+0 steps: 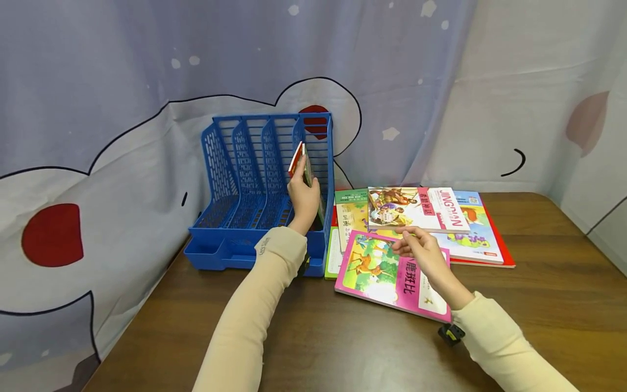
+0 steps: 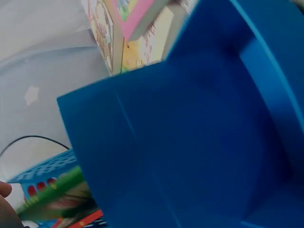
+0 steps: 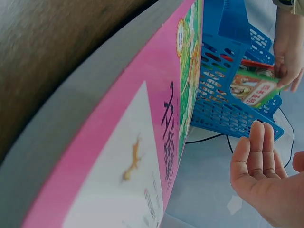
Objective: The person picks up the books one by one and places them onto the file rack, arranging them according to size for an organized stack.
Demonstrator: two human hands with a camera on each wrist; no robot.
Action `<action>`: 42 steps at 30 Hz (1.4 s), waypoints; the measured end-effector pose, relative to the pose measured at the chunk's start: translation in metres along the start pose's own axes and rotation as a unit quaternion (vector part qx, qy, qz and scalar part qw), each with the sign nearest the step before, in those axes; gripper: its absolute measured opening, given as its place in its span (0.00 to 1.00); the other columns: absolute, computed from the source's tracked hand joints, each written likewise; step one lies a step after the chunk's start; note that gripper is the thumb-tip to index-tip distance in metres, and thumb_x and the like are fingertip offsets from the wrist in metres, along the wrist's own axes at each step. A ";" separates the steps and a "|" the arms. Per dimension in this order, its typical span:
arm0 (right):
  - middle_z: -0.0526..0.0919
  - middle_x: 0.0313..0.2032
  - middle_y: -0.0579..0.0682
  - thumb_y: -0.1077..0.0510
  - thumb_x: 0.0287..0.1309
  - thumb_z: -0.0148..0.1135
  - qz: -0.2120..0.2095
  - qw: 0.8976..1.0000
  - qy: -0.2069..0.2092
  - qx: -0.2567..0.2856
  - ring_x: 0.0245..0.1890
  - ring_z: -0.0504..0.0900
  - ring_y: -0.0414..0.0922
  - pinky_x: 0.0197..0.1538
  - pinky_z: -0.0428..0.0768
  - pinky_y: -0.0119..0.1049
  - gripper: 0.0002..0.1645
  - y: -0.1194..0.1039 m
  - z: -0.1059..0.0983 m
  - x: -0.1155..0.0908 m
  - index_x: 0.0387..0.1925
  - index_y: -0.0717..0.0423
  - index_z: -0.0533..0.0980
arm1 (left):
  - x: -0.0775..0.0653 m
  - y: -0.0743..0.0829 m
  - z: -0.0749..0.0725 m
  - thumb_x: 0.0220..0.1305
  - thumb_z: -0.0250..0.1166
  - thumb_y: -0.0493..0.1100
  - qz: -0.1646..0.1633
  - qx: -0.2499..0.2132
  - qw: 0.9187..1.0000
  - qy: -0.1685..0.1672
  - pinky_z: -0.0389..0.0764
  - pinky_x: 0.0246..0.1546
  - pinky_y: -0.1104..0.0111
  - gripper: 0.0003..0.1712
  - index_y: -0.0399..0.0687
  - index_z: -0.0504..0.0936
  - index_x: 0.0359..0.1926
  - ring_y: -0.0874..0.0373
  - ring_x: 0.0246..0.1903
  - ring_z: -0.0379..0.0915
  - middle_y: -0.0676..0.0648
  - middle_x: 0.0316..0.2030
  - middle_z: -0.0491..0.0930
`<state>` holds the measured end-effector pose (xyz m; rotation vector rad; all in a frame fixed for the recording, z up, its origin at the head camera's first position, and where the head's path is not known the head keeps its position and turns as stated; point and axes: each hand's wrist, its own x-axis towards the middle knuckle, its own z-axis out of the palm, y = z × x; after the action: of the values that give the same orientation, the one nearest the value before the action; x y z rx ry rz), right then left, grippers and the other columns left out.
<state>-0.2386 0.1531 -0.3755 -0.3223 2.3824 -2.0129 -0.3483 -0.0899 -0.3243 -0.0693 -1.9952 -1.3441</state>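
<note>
My left hand [image 1: 305,197] grips a green-edged picture book [image 3: 256,88] by its edge. The book stands upright in the rightmost slot of a blue file rack [image 1: 259,163]. Right beside it, partly hidden by the hand, is a red book [image 1: 295,158]. My right hand [image 1: 423,253] hovers over a pink picture book [image 1: 374,272] with a deer on its cover, fingers loosely bent and holding nothing. In the right wrist view the palm of this right hand [image 3: 266,180] faces up beside the pink book.
Right of the rack lie stacked books: a white and red one [image 1: 416,209] on top, a yellow-green one [image 1: 352,215] and a blue-covered one [image 1: 480,239]. The rack's front tray [image 1: 206,253] faces the wooden table [image 1: 313,337]. A patterned curtain [image 1: 392,92] hangs behind.
</note>
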 end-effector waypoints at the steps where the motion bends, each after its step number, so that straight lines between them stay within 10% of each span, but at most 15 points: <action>1: 0.81 0.27 0.38 0.55 0.73 0.38 0.000 1.000 -0.002 -0.003 0.31 0.81 0.33 0.44 0.81 0.31 0.24 0.000 -0.001 0.000 0.58 0.71 0.64 | 0.000 0.001 -0.001 0.59 0.60 0.27 0.006 0.002 1.000 -0.004 0.78 0.52 0.58 0.32 0.45 0.68 0.65 0.47 0.61 0.68 0.40 0.62 0.71; 6: 0.82 0.29 0.40 0.55 0.73 0.38 -0.003 1.000 -0.013 -0.012 0.31 0.82 0.34 0.43 0.81 0.31 0.25 0.002 -0.006 0.001 0.59 0.73 0.64 | -0.002 0.002 -0.008 0.58 0.58 0.24 0.035 0.019 0.999 -0.011 0.76 0.54 0.55 0.32 0.43 0.70 0.64 0.46 0.68 0.57 0.39 0.63 0.69; 14: 0.83 0.33 0.58 0.56 0.73 0.38 -0.014 0.998 -0.019 -0.063 0.32 0.83 0.36 0.42 0.82 0.34 0.25 0.006 -0.016 0.003 0.57 0.75 0.65 | -0.012 0.010 -0.008 0.60 0.59 0.26 0.153 0.089 0.984 -0.036 0.46 0.72 0.54 0.27 0.39 0.72 0.61 0.43 0.72 0.47 0.38 0.63 0.69; 19: 0.81 0.38 0.66 0.59 0.70 0.45 -0.049 0.970 -0.031 -0.236 0.34 0.82 0.47 0.39 0.80 0.36 0.19 0.014 -0.031 0.017 0.51 0.72 0.71 | -0.022 0.022 0.002 0.58 0.63 0.28 0.204 0.144 0.956 -0.154 0.54 0.70 0.52 0.34 0.44 0.67 0.66 0.42 0.73 0.37 0.38 0.68 0.61; 22: 0.80 0.38 0.64 0.61 0.65 0.51 -0.058 0.932 -0.056 -0.353 0.32 0.80 0.50 0.35 0.77 0.39 0.15 0.018 -0.043 0.029 0.47 0.70 0.73 | -0.026 0.028 0.011 0.57 0.66 0.32 0.191 0.192 0.916 -0.296 0.59 0.68 0.52 0.41 0.49 0.60 0.70 0.44 0.74 0.28 0.40 0.72 0.50; 28: 0.77 0.41 0.69 0.57 0.56 0.62 -0.010 0.869 -0.180 -0.461 0.42 0.77 0.60 0.44 0.76 0.52 0.25 0.015 -0.061 0.047 0.49 0.73 0.71 | -0.036 0.029 0.036 0.57 0.68 0.40 0.149 0.253 0.800 -0.523 0.59 0.69 0.57 0.44 0.52 0.56 0.71 0.48 0.74 0.37 0.43 0.73 0.47; 36: 0.75 0.35 0.60 0.54 0.49 0.70 0.081 0.851 -0.233 -0.464 0.35 0.71 0.50 0.41 0.73 0.43 0.28 0.013 -0.071 0.052 0.43 0.71 0.69 | -0.069 0.024 0.055 0.48 0.73 0.53 0.088 0.346 0.649 -0.672 0.46 0.72 0.55 0.58 0.61 0.47 0.74 0.50 0.74 0.37 0.49 0.74 0.46; 39: 0.73 0.33 0.57 0.55 0.49 0.71 0.087 0.852 -0.234 -0.460 0.33 0.69 0.49 0.37 0.70 0.39 0.26 0.016 -0.072 0.053 0.40 0.68 0.69 | -0.076 0.021 0.056 0.45 0.74 0.58 0.079 0.385 0.622 -0.677 0.42 0.72 0.52 0.63 0.64 0.42 0.74 0.50 0.74 0.32 0.50 0.75 0.41; 42: 0.71 0.31 0.55 0.54 0.49 0.71 0.086 0.853 -0.232 -0.460 0.33 0.69 0.48 0.37 0.68 0.37 0.25 0.019 -0.073 0.055 0.39 0.67 0.69 | -0.078 0.019 0.057 0.43 0.74 0.59 0.075 0.396 0.629 -0.665 0.44 0.73 0.54 0.65 0.61 0.40 0.74 0.50 0.74 0.35 0.49 0.75 0.42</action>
<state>-0.3050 0.2189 -0.3745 -0.4866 2.6777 -0.4902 -0.3127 -0.0088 -0.3664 -1.0432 -3.4700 0.0871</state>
